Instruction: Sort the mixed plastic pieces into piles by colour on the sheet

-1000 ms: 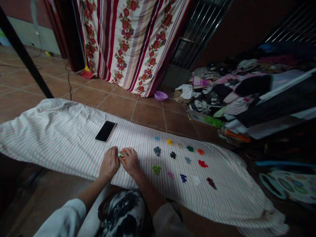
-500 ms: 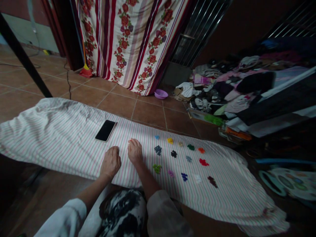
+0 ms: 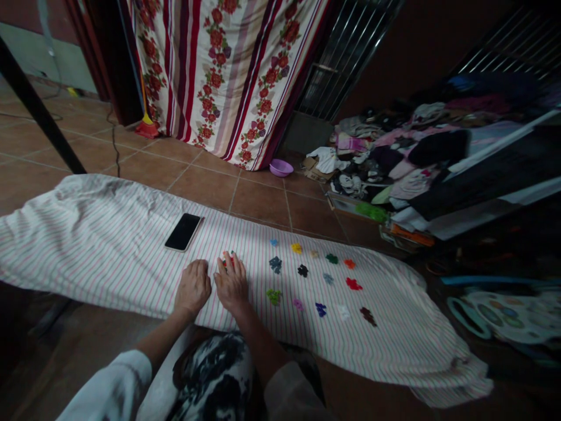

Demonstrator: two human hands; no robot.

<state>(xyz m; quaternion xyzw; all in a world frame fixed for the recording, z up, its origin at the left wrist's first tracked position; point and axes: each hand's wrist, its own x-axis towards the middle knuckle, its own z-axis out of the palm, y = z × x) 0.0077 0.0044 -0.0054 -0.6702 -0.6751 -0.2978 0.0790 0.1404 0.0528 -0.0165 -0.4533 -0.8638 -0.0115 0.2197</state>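
Note:
On the striped cloth (image 3: 131,251), my left hand (image 3: 193,287) rests with its fingers curled in; whatever may be under them is hidden. Beside it, my right hand (image 3: 231,283) lies with fingers spread over small red and green pieces (image 3: 227,262), which show between and beyond the fingertips. To the right are several small piles sorted by colour, among them a slate pile (image 3: 275,265), a black pile (image 3: 302,270), a lime green pile (image 3: 274,297), a yellow pile (image 3: 297,248) and a red pile (image 3: 353,284).
A black-screened phone (image 3: 184,231) lies on the cloth, up and left of my hands. Beyond the cloth are a purple basin (image 3: 281,168), a floral curtain (image 3: 219,76), a red broom (image 3: 147,127) and a heap of clothes (image 3: 394,152) at the right.
My right hand has shifted slightly left and its fingers have spread, with red and green pieces now showing at them. The whole view has drifted a little; my left hand stays curled.

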